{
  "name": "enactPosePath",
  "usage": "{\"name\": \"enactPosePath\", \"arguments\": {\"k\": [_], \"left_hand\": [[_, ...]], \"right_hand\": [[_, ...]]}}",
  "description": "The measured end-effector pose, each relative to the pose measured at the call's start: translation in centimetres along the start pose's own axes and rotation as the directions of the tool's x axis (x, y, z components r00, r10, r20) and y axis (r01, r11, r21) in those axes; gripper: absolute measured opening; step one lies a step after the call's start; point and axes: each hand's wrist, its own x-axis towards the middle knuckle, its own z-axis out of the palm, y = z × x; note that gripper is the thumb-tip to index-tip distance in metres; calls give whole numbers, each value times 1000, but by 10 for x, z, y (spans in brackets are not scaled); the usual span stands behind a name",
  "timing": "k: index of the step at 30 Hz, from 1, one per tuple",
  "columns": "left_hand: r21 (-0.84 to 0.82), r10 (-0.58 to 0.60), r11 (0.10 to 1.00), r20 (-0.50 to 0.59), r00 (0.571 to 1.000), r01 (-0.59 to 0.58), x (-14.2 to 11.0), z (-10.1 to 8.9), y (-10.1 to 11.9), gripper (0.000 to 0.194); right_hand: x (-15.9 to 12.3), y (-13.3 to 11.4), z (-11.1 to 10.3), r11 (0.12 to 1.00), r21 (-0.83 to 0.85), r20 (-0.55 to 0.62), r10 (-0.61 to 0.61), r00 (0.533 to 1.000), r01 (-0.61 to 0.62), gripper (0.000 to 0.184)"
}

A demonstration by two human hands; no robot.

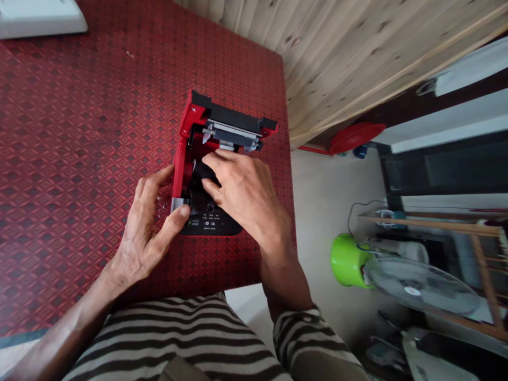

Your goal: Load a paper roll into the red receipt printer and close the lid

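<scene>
A small red and black printer-like device [206, 222] sits on the red patterned tablecloth [79, 159] with its hinged lid [234, 119] raised, showing a metal bar inside. My left hand [148, 227] grips the device's left side, thumb pressed on its front left corner. My right hand [242, 193] lies over the open compartment, fingers curled down onto a black part inside. What those fingers touch is mostly hidden.
A white object [39, 16] lies at the table's far left corner. The table edge runs close to the device's right side. Beyond it, on the floor, stand a green-based fan [397, 275], a red basin [355, 136] and dark furniture [448, 169].
</scene>
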Motion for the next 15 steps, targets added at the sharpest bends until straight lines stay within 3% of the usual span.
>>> {"name": "enactPosePath", "arguments": {"k": [4,7,9,12,15], "left_hand": [[-4,-1,1000,-2,1000,1,0,0,1,60],[5,-19,1000,0,1000,19,1,0,2,59],[-6,-24,1000,-4,1000,24,3,1,3,60],[-31,-49,998,-26,998,49,4,2,3,65],[-24,-69,997,-55,996,68,4,2,0,68]], "right_hand": [[-15,-3,-7,997,66,-88,36,995,-30,17],[-35,-1,-17,978,211,-239,53,970,-1,18],[-52,7,-23,942,336,-380,139,914,-3,21],[-80,28,-22,870,489,-520,354,777,-69,25],[-104,49,-4,755,645,-482,526,700,-123,26]]}}
